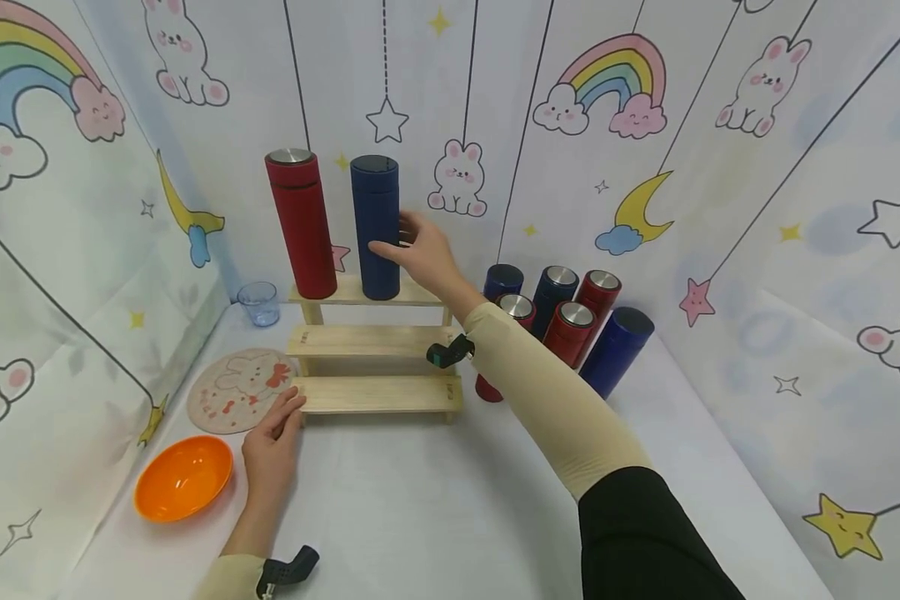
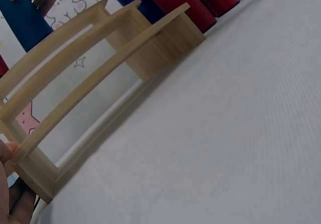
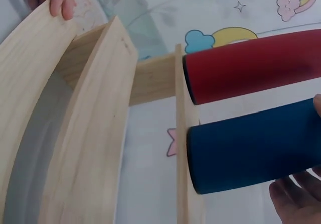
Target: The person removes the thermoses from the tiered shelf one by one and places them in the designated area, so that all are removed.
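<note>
On the top step of a three-tier wooden rack stand a red vacuum flask and, to its right, a blue vacuum flask. My right hand holds the blue flask from the right side, thumb across its front and fingers partly hidden behind. The flask's base sits on the top board in the right wrist view. At the rack's lower left, my left hand grips the front corner of the bottom step, thumb and fingertips on the wood.
Several red and blue flasks stand in a group right of the rack, behind my right forearm. Left of the rack are a small clear glass, a round bunny-print mat and an orange bowl. A patterned curtain hangs behind.
</note>
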`<state>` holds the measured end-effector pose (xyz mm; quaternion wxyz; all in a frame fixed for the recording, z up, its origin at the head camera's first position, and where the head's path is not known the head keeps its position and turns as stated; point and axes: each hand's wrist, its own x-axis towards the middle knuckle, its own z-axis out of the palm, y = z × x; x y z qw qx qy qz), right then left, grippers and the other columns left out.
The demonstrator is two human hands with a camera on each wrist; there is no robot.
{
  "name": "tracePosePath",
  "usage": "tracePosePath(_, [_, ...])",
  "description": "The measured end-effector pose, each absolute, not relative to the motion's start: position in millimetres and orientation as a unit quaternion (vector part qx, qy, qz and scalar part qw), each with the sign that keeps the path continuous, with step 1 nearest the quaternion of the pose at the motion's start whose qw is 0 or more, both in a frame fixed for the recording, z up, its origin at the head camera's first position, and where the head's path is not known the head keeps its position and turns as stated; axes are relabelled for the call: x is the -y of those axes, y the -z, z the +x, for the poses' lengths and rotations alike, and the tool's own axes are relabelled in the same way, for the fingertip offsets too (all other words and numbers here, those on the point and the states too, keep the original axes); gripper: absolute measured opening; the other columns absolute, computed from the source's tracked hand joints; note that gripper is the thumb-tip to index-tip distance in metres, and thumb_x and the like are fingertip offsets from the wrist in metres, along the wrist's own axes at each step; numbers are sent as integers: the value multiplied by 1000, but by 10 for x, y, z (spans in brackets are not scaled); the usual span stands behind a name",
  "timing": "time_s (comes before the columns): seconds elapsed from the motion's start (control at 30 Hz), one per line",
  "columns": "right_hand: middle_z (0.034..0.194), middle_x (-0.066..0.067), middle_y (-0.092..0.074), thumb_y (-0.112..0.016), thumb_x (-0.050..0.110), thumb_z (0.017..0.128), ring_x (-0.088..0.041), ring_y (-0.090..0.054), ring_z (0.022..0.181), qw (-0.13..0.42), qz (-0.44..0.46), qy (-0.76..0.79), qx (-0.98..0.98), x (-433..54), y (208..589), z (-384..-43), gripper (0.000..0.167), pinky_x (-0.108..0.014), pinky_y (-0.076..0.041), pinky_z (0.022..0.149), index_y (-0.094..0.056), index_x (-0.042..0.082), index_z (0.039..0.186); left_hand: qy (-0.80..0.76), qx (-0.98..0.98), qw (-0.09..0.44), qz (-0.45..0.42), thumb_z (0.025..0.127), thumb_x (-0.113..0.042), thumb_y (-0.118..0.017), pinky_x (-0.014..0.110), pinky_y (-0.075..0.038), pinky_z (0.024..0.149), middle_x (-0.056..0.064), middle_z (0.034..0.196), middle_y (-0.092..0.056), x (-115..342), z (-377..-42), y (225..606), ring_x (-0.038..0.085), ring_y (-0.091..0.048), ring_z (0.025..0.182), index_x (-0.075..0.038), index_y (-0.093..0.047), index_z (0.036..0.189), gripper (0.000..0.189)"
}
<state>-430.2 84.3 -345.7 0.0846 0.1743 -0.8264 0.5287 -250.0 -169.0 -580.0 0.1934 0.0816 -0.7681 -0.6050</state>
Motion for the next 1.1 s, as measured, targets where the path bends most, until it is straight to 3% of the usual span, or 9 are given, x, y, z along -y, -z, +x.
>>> tracePosePath(0.43, [143,-8,-66,-86,33,96,-24,-66,130,111,185,-529,821,-773,3567,-4314,69,-34,-58,104,-57,10,154,608,764,202,71,110,-13,-67,7,-44,103,-1,150,-66,1695,-2482,5803,16,-51,148,-10,-78,135,27])
tracePosePath(0.67, [143,-6,-67,-86,35,96,-22,-66,129,121,172,-529,822,-775,3602,-4307,70,-35,-58,104,-57,11,155,612,763,198,66,111,-14,-66,7,-44,102,1,151,-65,1702,-2505,5807,18,-51,148,-9,-77,136,28])
tracePosePath(1.1, [143,-5,-68,-87,31,96,-21,-68,126,150,175,-548,804,-875,3582,-4065,68,-36,-59,104,-58,12,155,600,770,197,88,111,-14,-66,10,-44,105,-5,150,-65,1689,-2523,5825,11,-51,147,-12,-78,136,28])
